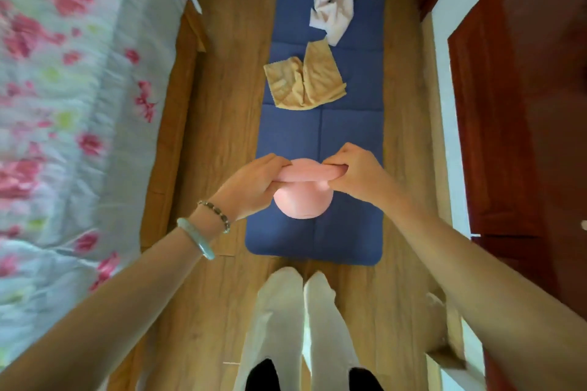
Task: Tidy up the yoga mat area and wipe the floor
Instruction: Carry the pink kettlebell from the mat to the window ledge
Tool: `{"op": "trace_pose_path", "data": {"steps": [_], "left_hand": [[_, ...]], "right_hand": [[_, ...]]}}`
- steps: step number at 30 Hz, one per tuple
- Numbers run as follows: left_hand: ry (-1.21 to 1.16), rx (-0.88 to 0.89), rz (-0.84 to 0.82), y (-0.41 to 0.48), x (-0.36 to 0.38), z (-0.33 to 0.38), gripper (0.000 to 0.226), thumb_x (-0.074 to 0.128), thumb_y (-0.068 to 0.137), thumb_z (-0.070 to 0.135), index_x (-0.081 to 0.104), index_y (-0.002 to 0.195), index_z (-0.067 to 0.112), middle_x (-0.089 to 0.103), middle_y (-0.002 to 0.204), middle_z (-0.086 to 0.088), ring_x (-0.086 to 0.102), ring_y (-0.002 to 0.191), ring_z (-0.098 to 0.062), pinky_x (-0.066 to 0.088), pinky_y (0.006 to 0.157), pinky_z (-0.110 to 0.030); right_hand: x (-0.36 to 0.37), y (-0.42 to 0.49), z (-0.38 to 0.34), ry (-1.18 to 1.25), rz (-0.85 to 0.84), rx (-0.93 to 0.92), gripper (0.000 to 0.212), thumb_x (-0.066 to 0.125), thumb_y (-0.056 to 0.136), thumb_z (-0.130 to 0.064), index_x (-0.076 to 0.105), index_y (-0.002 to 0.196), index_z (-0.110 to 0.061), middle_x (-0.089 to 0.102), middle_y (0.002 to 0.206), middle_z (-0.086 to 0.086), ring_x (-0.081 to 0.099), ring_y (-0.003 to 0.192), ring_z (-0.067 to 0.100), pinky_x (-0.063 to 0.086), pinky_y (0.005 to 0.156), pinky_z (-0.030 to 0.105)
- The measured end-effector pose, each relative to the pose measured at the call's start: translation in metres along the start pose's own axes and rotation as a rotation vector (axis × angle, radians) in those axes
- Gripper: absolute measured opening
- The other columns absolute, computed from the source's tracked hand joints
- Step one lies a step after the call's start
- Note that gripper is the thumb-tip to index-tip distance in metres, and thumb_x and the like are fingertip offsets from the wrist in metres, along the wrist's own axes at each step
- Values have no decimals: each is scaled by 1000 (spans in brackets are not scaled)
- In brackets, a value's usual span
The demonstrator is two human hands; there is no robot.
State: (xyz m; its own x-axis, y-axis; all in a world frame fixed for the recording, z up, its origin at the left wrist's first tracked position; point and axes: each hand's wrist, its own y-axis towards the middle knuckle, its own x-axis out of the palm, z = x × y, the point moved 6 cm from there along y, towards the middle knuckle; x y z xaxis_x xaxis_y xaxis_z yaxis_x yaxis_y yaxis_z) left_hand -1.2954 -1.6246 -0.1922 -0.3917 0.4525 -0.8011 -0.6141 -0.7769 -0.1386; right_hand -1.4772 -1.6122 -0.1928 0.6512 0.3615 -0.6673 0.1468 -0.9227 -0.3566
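Note:
A blue yoga mat point(320, 130) lies lengthwise on the wooden floor point(222, 105). Over its near end I hold a pink kettlebell point(303, 200) by its handle. My left hand point(254, 184) grips the handle's left end and my right hand point(352, 171) grips its right end. Whether the kettlebell touches the mat, I cannot tell. Further up the mat lies a crumpled tan cloth point(305, 79), and beyond it a crumpled white cloth point(333, 9).
A bed with a floral cover point(73, 105) runs along the left, close to the mat. A dark red wooden door point(508, 105) and white frame stand on the right. My legs in white trousers point(298, 320) are just before the mat's near edge.

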Motion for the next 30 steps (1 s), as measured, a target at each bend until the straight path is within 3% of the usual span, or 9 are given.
{"op": "trace_pose_path", "data": {"steps": [5, 9, 11, 14, 17, 20, 22, 25, 30], "left_hand": [[83, 36, 149, -70, -122, 80, 31, 46, 93, 13, 53, 122, 4, 59, 109, -13, 58, 93, -30, 41, 79, -31], [157, -59, 276, -127, -178, 117, 39, 34, 95, 28, 50, 125, 10, 56, 112, -8, 57, 90, -25, 46, 75, -32], [215, -111, 334, -157, -198, 130, 47, 26, 94, 38, 50, 125, 12, 56, 109, -6, 58, 86, -25, 46, 69, -32], [281, -203, 437, -203, -222, 148, 49, 27, 92, 38, 51, 125, 12, 58, 110, -6, 61, 82, -26, 47, 62, -30], [343, -314, 535, -254, -233, 161, 46, 30, 91, 34, 51, 125, 12, 60, 108, -6, 63, 77, -27, 46, 53, -28], [372, -428, 584, -308, -234, 169, 42, 32, 94, 33, 49, 127, 13, 59, 105, -4, 62, 75, -25, 42, 50, -25], [406, -492, 628, -347, -230, 176, 38, 35, 95, 31, 50, 124, 13, 59, 101, -2, 61, 71, -20, 38, 48, -22], [430, -610, 688, -408, -219, 188, 34, 39, 94, 29, 49, 122, 13, 59, 100, -2, 59, 70, -18, 32, 50, -18], [417, -876, 804, -513, -180, 210, 35, 39, 93, 33, 47, 122, 15, 59, 100, -2, 60, 72, -20, 43, 51, -27]], "right_hand": [[-75, -46, -122, -108, -42, -282, 24, 72, 68, -5, 76, 89, -18, 49, 74, 1, 45, 69, 14, 34, 63, 21], [-102, -77, -204, -192, -138, -479, 8, 71, 70, -3, 70, 71, -11, 47, 68, 6, 38, 66, 13, 32, 62, 27], [-109, -92, -242, -236, -175, -586, 17, 72, 70, -7, 65, 63, -21, 43, 65, -4, 39, 68, 11, 31, 66, 20], [-110, -114, -293, -338, -232, -674, 11, 72, 72, -10, 73, 78, -19, 46, 73, -4, 42, 68, 10, 27, 65, 3], [-95, -134, -337, -305, -357, -763, 20, 74, 71, -6, 74, 87, -19, 52, 84, 6, 50, 72, 16, 34, 63, 15], [-67, -155, -375, -286, -465, -898, 25, 78, 70, -12, 71, 80, -33, 49, 80, -2, 51, 71, 15, 41, 66, 29], [-42, -173, -398, -315, -542, -1003, 17, 81, 69, -22, 73, 81, -32, 49, 79, -6, 52, 72, 14, 44, 68, 32], [2, -205, -435, -388, -638, -1178, 20, 81, 71, -27, 74, 89, -25, 52, 81, -5, 52, 74, 12, 43, 68, 30], [88, -274, -488, -475, -797, -1476, 19, 81, 71, -26, 74, 87, -19, 49, 73, -7, 47, 67, 6, 36, 61, 19]]}}
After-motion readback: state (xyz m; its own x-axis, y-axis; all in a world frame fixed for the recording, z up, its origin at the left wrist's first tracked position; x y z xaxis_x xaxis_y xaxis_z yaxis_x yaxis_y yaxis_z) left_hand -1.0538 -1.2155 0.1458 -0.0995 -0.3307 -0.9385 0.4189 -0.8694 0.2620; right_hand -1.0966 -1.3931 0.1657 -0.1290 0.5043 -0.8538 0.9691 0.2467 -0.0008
